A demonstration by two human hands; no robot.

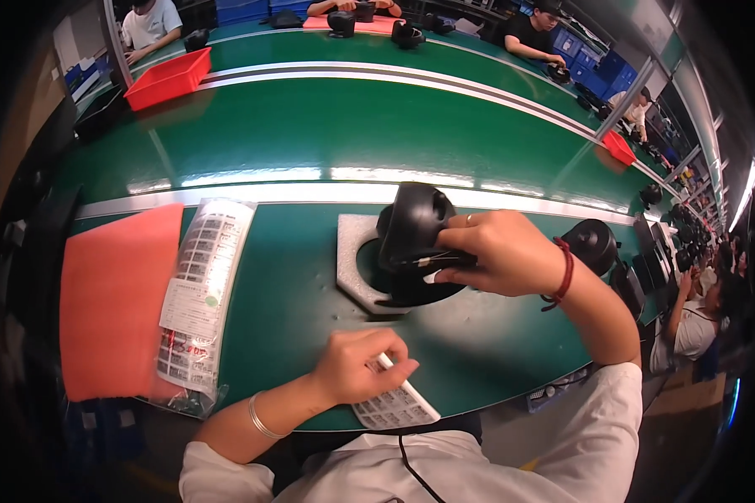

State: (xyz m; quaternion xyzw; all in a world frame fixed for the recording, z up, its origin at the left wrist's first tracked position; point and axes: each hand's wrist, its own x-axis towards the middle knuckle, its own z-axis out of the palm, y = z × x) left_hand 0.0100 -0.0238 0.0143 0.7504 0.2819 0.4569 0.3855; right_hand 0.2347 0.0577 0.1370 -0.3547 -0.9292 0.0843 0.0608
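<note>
My right hand [499,251] grips a glossy black plastic housing [415,222], tilted over a pale foam block [356,281] with a round cut-out. The housing's lower part hides much of that block. Close to the table's near edge, my left hand [365,365] is closed on a sheet of printed labels [398,407], which hangs down from the fingers with a rolled or folded upper edge. To the left lies a clear plastic bag of label sheets [205,293], partly over an orange foam sheet [113,310].
A black rounded device [591,245] stands right of my right forearm, with more dark parts beyond. A green conveyor belt [310,126] runs across behind the work table. Red trays [169,80] sit at its far side, where several people handle black parts.
</note>
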